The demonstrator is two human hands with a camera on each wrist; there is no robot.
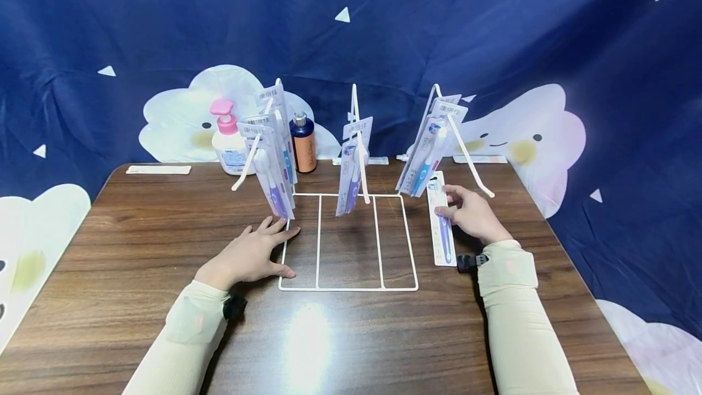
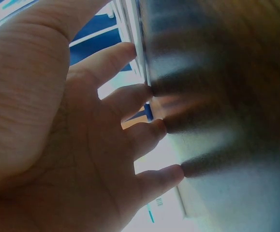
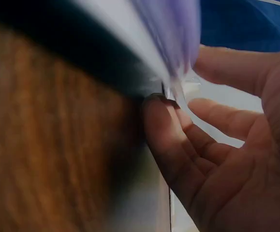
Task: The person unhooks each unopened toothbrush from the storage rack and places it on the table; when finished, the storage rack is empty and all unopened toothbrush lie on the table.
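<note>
fingers (image 1: 445, 212) of right hand (image 1: 473, 215) pinch toothbrush pack (image 1: 441, 221) | left hand (image 1: 252, 255) spread flat on table (image 1: 137, 230)

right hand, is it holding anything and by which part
The right hand pinches the packaged toothbrush lying flat on the table, at the card's right edge near its upper half. The left hand holds nothing, resting flat beside the white wire rack.

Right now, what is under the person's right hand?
The right hand grips a packaged toothbrush lying on the wooden table. Its fingers cover part of the package's edge.
</note>
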